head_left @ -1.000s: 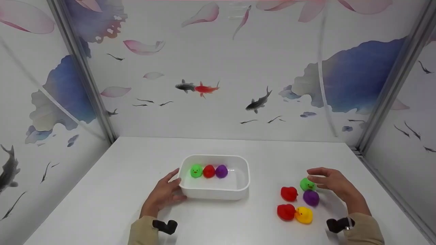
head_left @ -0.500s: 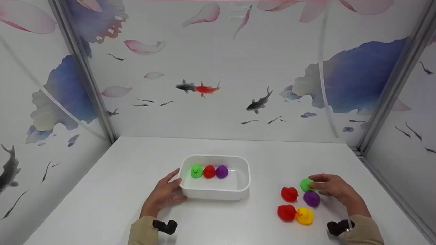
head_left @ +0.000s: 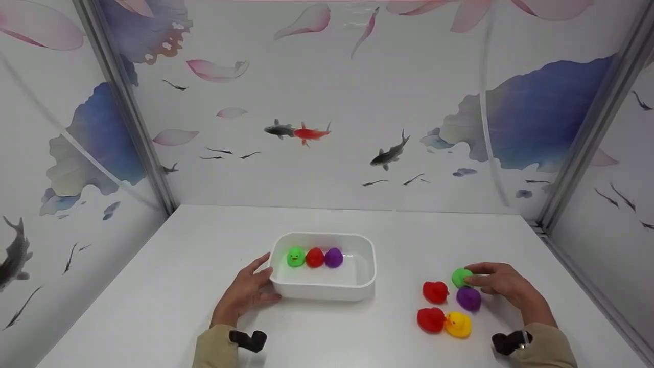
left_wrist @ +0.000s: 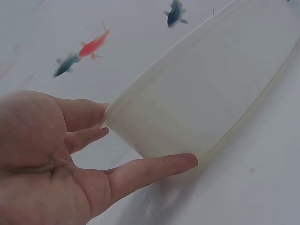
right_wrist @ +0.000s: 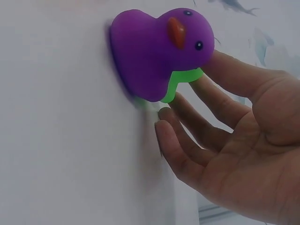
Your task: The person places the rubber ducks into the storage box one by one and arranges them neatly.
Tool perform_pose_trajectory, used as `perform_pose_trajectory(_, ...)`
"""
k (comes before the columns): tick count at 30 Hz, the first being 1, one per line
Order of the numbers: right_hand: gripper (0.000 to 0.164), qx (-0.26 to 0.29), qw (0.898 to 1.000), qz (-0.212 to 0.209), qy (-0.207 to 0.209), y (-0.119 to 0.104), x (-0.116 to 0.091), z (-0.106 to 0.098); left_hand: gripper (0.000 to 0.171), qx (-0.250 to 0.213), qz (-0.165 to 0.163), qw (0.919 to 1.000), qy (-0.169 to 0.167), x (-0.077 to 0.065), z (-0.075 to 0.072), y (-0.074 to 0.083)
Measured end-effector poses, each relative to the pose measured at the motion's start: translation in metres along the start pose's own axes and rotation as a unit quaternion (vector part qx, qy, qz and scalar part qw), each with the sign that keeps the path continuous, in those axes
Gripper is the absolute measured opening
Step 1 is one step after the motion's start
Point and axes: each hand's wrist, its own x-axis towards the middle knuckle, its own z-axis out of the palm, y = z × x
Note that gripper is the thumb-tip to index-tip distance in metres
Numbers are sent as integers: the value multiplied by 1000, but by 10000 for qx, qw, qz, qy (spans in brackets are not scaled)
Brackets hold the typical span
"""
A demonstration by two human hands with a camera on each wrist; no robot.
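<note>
Head view | we count three ducks [head_left: 315, 257] inside one white tray [head_left: 327, 292], five loose: two red ducks [head_left: 431, 320], one yellow duck [head_left: 458, 325], one purple duck [head_left: 468, 298], one green duck [head_left: 460, 276] | since a second ago our right hand [head_left: 503, 281] goes from spread to pinching the green duck; our left hand [head_left: 245, 290] stays spread against the tray's left end | bare table [head_left: 398, 255] separates tray from loose ducks

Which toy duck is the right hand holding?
The right hand holds the green duck on the table, beside a purple duck. It is the only green one outside the white box; the other green duck sits inside, untouched.
</note>
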Motion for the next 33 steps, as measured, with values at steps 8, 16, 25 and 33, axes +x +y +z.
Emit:
perform_pose_trajectory(8,68,8,9999,115,64,1,1,-2,57,-64,-49,10000,58,1,0,-1)
perform_pose_trajectory(16,70,183,9991,-286,242,-10,-4,-1,56,-43,-75,9999,115,3,1,0)
perform_pose_trajectory(25,73,329,9976,-293,537,-39,-13,5,56,-14,-115,9995,299,6,2,2)
perform_pose_trajectory(33,66,399,9949,-693,607,-61,-19,15,55,-128,3,9997,230,3,3,2)
